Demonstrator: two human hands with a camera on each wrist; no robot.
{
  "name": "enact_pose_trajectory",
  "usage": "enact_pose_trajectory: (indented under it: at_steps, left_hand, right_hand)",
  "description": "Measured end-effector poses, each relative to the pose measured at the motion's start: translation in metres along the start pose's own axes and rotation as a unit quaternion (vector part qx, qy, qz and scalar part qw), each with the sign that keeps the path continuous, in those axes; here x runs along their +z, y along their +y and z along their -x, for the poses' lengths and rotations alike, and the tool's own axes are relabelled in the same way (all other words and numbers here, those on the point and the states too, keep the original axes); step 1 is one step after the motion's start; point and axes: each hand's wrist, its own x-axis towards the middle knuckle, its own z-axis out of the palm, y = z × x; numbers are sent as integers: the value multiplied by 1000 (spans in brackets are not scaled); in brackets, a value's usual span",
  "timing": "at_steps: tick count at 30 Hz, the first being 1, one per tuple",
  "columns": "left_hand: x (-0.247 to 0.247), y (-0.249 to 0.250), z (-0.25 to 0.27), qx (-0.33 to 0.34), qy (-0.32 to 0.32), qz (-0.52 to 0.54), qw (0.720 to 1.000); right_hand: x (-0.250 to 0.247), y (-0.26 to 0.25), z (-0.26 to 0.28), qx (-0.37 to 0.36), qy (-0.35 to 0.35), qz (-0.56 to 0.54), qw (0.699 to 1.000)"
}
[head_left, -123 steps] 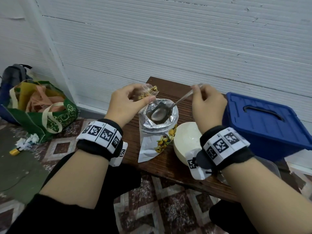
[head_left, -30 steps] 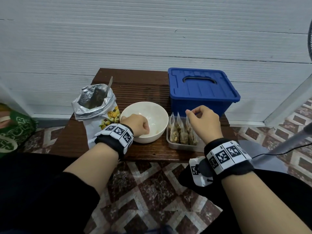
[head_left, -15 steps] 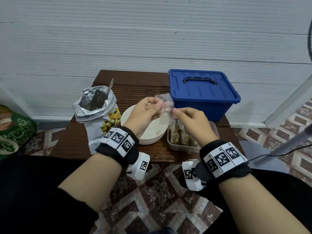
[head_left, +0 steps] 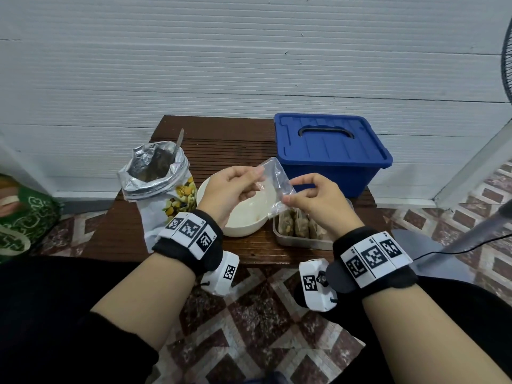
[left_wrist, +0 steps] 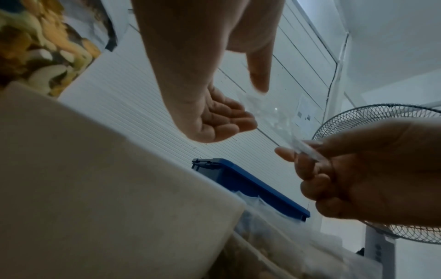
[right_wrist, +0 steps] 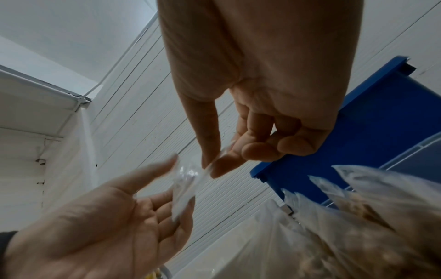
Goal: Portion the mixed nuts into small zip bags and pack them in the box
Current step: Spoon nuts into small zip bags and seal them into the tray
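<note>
An empty clear zip bag (head_left: 274, 179) hangs above the white bowl (head_left: 243, 221). My left hand (head_left: 256, 177) pinches the bag's upper left edge. My right hand (head_left: 291, 190) pinches its lower right edge near the zip strip (left_wrist: 304, 150). In the right wrist view the bag (right_wrist: 183, 188) lies between my right hand (right_wrist: 210, 168) and my left hand (right_wrist: 176, 181). The open foil bag of mixed nuts (head_left: 155, 176) stands at the left with the spoon (head_left: 179, 142) in it. The blue box (head_left: 329, 151) is lidded, at the back right.
A clear tray (head_left: 291, 241) with several filled zip bags (head_left: 295, 224) sits right of the bowl, in front of the blue box. The small brown table (head_left: 127, 231) stands against a white wall. A fan (left_wrist: 372, 120) stands to the right, and a green bag (head_left: 22, 217) lies on the floor at the left.
The spoon was left in the foil bag. Both hands took an empty zip bag and brought it over the bowl. In the last half second they have drawn slightly apart, tilting the bag.
</note>
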Motion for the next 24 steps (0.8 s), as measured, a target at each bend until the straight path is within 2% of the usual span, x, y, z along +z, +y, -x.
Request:
enact_pose_trajectory:
  at_steps: [6, 8, 9, 10, 11, 14, 15, 16, 20, 24]
  left_hand:
    - [-7, -8, -1, 9, 35, -82, 996]
    - [-7, -10, -2, 37, 21, -153, 987]
    - [-7, -10, -1, 73, 3, -201, 977]
    - [-7, -9, -1, 122, -25, -264, 956]
    - [-7, -6, 0, 173, -64, -336, 923]
    - [-6, -4, -2, 276, -176, -510, 795]
    - [-5, -4, -3, 286, -196, -535, 771]
    - [-4, -5, -4, 290, -204, -545, 759]
    - [-3, -5, -5, 303, -192, -539, 762]
    - [-4, -8, -3, 312, -161, -504, 789]
  right_hand:
    - [-4, 0, -1, -14, 54, -26, 998]
    - [-4, 1, -2, -19, 58, -16, 998]
    - [-4, 1, -2, -21, 53, -3, 998]
    - [-5, 2, -2, -22, 45, 12, 999]
    - [-5, 2, -2, -23, 35, 26, 999]
    - [-6, 2, -2, -27, 8, 53, 998]
    - [-5, 1, -1, -31, 2, 57, 998]
    - [-5, 0, -1, -34, 0, 58, 998]
    - [-4, -2, 1, -42, 14, 36, 998]
    - [-4, -4, 2, -35, 12, -7, 999]
